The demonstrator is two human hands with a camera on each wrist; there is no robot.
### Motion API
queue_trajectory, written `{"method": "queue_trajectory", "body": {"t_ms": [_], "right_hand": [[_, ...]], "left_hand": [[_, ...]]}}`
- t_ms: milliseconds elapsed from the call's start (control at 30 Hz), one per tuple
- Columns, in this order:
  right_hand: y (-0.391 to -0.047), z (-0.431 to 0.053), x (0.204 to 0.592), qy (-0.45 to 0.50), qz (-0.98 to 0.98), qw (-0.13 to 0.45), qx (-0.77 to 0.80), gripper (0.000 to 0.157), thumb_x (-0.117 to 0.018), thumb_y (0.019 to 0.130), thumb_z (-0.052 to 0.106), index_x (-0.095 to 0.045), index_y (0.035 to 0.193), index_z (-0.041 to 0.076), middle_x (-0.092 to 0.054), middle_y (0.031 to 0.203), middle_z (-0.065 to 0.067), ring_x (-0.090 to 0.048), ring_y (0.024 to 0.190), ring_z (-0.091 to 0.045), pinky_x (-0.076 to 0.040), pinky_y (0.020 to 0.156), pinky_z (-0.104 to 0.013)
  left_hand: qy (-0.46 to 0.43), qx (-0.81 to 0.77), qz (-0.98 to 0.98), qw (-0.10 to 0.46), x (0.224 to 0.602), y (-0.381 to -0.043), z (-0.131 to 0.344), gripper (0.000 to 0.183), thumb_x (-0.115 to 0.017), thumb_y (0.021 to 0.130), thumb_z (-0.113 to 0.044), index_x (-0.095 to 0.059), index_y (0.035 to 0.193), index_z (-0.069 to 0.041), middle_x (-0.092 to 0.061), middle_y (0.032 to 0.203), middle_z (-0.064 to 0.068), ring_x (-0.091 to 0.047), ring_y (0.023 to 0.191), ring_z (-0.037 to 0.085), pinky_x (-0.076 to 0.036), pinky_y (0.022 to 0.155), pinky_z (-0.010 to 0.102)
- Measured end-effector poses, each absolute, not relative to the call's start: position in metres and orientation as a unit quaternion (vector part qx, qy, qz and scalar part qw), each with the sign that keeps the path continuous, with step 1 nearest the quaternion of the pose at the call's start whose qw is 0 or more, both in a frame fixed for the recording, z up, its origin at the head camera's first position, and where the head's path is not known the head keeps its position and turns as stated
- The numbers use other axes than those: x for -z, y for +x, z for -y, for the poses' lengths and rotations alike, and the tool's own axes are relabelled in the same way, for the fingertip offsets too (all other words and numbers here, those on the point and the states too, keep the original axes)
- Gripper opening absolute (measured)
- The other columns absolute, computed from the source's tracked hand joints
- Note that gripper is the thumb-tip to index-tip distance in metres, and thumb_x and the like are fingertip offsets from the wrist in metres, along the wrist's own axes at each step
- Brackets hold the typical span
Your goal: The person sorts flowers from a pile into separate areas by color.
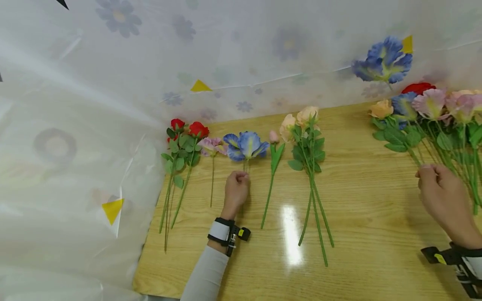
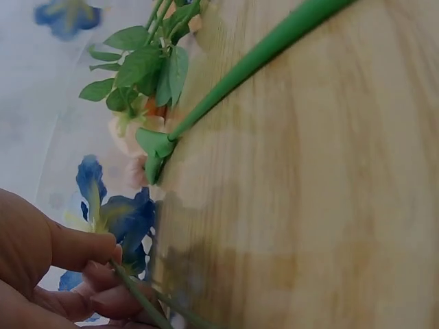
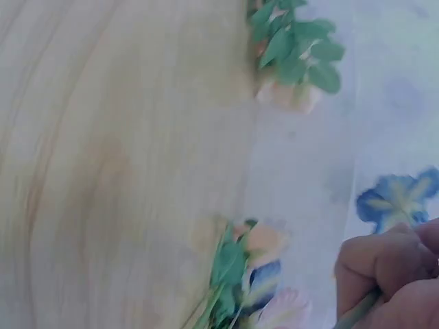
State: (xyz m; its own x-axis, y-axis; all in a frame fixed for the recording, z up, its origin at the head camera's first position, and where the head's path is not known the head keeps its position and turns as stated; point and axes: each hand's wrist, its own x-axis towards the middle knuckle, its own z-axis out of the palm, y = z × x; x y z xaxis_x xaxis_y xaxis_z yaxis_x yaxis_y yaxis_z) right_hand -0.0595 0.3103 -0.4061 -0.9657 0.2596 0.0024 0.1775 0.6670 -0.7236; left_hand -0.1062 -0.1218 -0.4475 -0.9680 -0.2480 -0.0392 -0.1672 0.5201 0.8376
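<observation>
Left hand (image 2: 48,250), stem (image 2: 140,295), head-view-only sleeve (image 1: 207,271)

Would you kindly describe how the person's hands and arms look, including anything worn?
The left hand and right hand are gloveless. Each wears a black-and-white wrist strap carrying a small black device marked yellow. The left arm's sleeve is light grey.

Left hand (image 1: 237,190), right hand (image 1: 446,198): well apart, each pinching (both slant inward).
</observation>
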Motion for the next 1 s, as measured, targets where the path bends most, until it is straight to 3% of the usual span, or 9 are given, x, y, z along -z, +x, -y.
{"method": "queue_trajectory", "body": {"t_ms": [200,500,667,867,1000], "right_hand": [[-0.046,-0.282,0.387,-0.057,0.857,0.091,-0.504,0.033,-0.026,0.099,0.033,-0.039,0.084,0.006,-0.035,0.065,-0.007,-0.026,0.038,-0.022,-0.023,0.039,-0.033],[-0.028,-0.250,0.370,0.002,0.781,0.047,-0.622,0.025,-0.036,0.098,0.025,-0.040,0.086,0.003,-0.032,0.056,-0.002,-0.023,0.036,-0.018,-0.020,0.035,-0.032],[-0.021,-0.231,0.369,0.026,0.783,0.039,-0.620,0.025,-0.035,0.099,0.021,-0.040,0.086,0.001,-0.030,0.054,-0.001,-0.023,0.036,-0.017,-0.022,0.034,-0.031],[-0.015,-0.203,0.368,0.109,0.706,0.029,-0.699,0.023,-0.029,0.100,0.008,-0.036,0.080,-0.002,-0.032,0.057,0.001,-0.024,0.038,-0.013,-0.022,0.033,-0.029],[-0.015,-0.187,0.369,0.163,0.671,0.036,-0.722,0.022,-0.026,0.098,-0.001,-0.036,0.079,-0.003,-0.032,0.059,0.001,-0.024,0.038,-0.010,-0.022,0.033,-0.025]], "left_hand": [[0.120,0.472,0.872,0.039,0.449,-0.106,0.124,0.014,-0.058,0.088,-0.014,-0.061,0.099,-0.005,-0.060,0.087,0.007,-0.057,0.078,0.020,-0.046,0.065,0.031],[0.156,0.489,0.858,0.022,0.451,-0.105,0.122,0.041,-0.062,0.086,-0.018,-0.045,0.121,-0.003,-0.056,0.093,0.010,-0.056,0.078,0.023,-0.045,0.063,0.034],[0.140,0.511,0.847,0.041,0.447,-0.103,0.121,0.045,-0.060,0.087,-0.022,-0.042,0.124,-0.003,-0.051,0.094,0.010,-0.053,0.076,0.022,-0.044,0.060,0.033],[0.020,0.567,0.817,0.098,0.410,-0.091,0.097,0.029,-0.051,0.093,-0.031,-0.055,0.112,-0.009,-0.054,0.094,0.006,-0.051,0.074,0.017,-0.043,0.062,0.030],[-0.129,0.619,0.768,0.098,0.377,-0.076,0.064,0.025,-0.047,0.096,-0.018,-0.056,0.111,-0.002,-0.059,0.098,0.014,-0.056,0.084,0.019,-0.047,0.073,0.031]]}}
